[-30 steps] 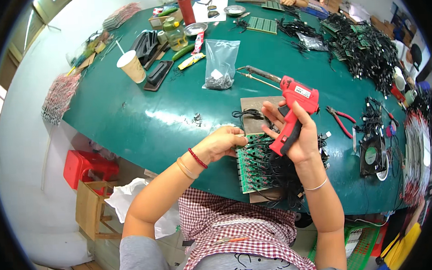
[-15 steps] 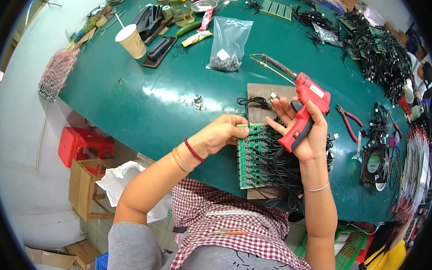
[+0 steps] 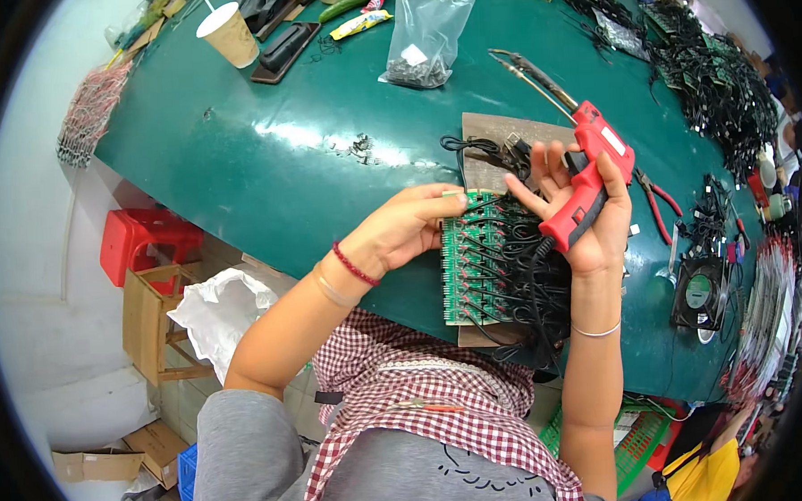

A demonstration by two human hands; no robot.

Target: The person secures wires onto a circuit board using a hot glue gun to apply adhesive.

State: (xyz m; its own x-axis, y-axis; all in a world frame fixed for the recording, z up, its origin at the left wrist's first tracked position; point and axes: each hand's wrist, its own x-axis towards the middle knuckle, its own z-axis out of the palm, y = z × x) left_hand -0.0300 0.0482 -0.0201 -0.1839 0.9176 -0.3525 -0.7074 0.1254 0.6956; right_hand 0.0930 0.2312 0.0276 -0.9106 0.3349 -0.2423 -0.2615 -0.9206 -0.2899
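My left hand [image 3: 411, 228] pinches the upper left corner of a green circuit board panel [image 3: 461, 279], thumb on top. Rows of black cables [image 3: 537, 285] run from the panel to its right side and bunch up there. My right hand [image 3: 597, 228] is closed around the handle of a red soldering gun [image 3: 604, 148], index finger stretched out toward the panel. The gun's metal tip points up and away to the far left, apart from the panel. Beneath the panel and cables lies a brown backing board [image 3: 494, 132].
Red-handled pliers [image 3: 659, 208] and a small black fan [image 3: 696, 293] lie to the right. A large heap of cables [image 3: 721, 93] covers the far right. Farther off are a clear plastic bag [image 3: 423, 43] of small dark parts and a paper cup [image 3: 229, 39].
The view has tilted, so the table and its things sit higher in the picture. My right hand with the soldering gun has moved slightly right of the panel. My left hand keeps its pinch.
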